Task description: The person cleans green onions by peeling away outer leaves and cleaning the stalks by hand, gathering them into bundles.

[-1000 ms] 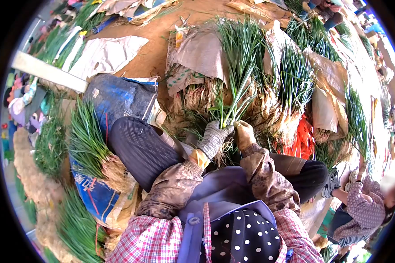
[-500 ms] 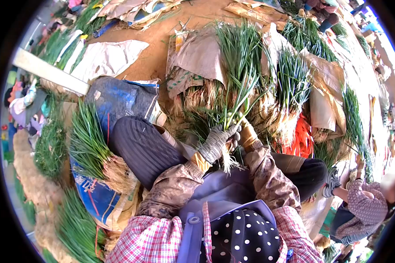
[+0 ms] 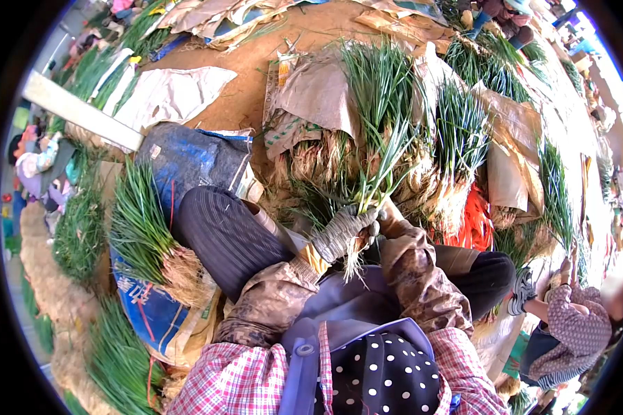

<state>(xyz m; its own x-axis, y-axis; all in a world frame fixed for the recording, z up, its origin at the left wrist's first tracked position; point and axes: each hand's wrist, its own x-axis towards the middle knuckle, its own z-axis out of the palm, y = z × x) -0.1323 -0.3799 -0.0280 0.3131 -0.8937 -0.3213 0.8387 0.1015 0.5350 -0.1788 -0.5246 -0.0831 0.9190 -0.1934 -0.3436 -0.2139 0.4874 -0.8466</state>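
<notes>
stalks (image 3: 381, 181) lower vs before, pinched by l hand (image 3: 345, 233), roots (image 3: 354, 261) below; r hand (image 3: 392, 218) grip unclear

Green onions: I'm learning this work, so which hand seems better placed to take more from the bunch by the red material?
Probably the right hand: though partly hidden, it is nearer that bunch. The left hand is wrapped around the held green onions.

No wording is legible. White lettering on the blue sack (image 3: 163, 320), below the green onion bundle (image 3: 140, 225), is too small to make out; green print on the beige sack (image 3: 317, 97), right of that bundle, is unclear.
</notes>
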